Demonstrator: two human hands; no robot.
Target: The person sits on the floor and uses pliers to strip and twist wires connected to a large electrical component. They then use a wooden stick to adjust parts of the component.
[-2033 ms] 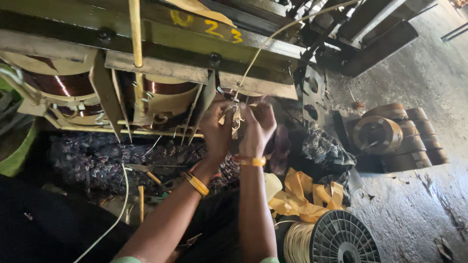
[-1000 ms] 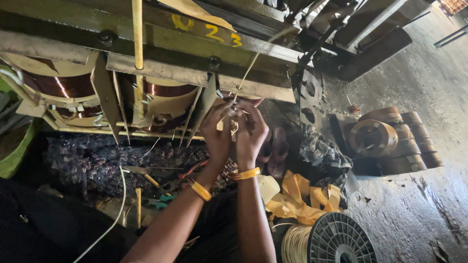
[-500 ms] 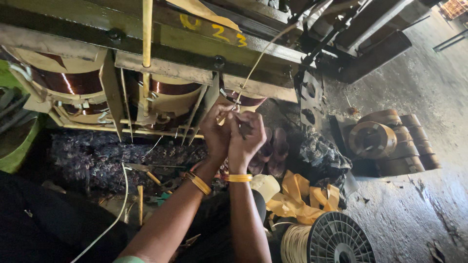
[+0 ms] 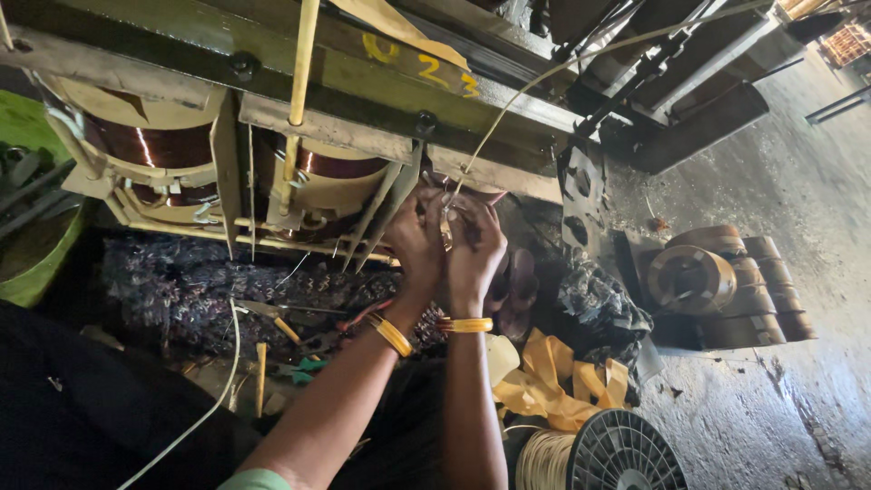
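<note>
1. Both hands are up against the steel frame, just under its lower bar.
2. The left hand and right hand touch, fingers pinched together on a pale wire end.
3. What exactly sits between the fingertips is hard to tell.
4. Copper coils sit left; a wire spool lies below.

Daylight falls from the upper right onto the grey concrete floor; left of and below the hands deep shadow swallows detail. Focus is fairly sharp, edges slightly stretched.
</note>
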